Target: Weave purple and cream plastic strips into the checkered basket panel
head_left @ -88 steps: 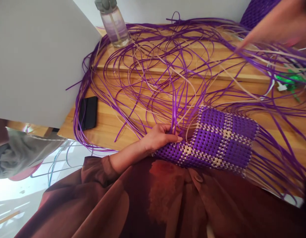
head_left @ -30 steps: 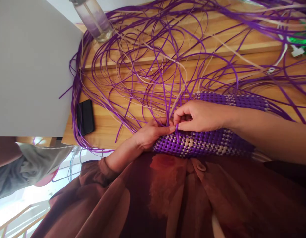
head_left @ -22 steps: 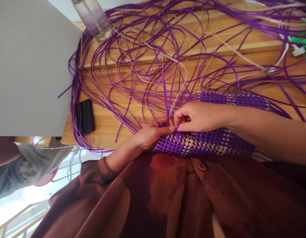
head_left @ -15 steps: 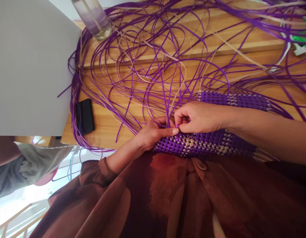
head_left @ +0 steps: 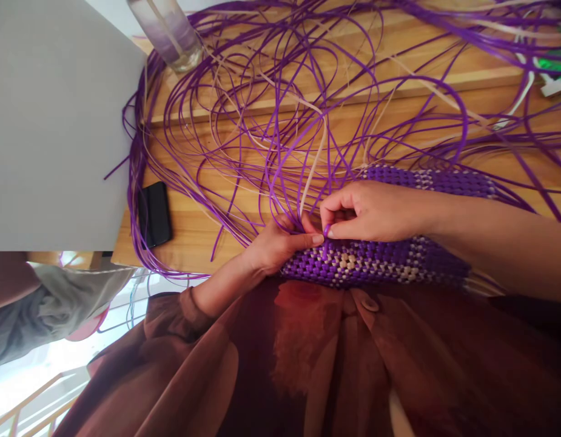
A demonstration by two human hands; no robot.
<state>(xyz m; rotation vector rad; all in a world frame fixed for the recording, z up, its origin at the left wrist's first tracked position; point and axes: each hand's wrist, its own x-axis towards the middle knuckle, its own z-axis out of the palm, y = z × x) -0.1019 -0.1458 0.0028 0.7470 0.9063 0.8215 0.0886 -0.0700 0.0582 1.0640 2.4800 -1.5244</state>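
Observation:
A woven purple and cream piece lies along the near edge of the table, against the brown clothing. My left hand pinches its upper left edge, thumb on top, with loose strands rising behind the fingers. Touching it on the right, my right hand is closed in a pinch on a purple strand, which forms a small loop at the edge of the weave. Long purple and cream strands fan out from there. Another woven section shows beyond my right forearm.
Tangled strands spread over the wooden table. A black phone lies at the left, below a clear bottle. White cable connectors are at the upper right. At the lower left, part of another person in grey cloth shows.
The purple strand at my right fingertips now shows as a small loop over the weave. Long strands behind the hands have shifted, one arching farther right. Both hands stay nearly in place.

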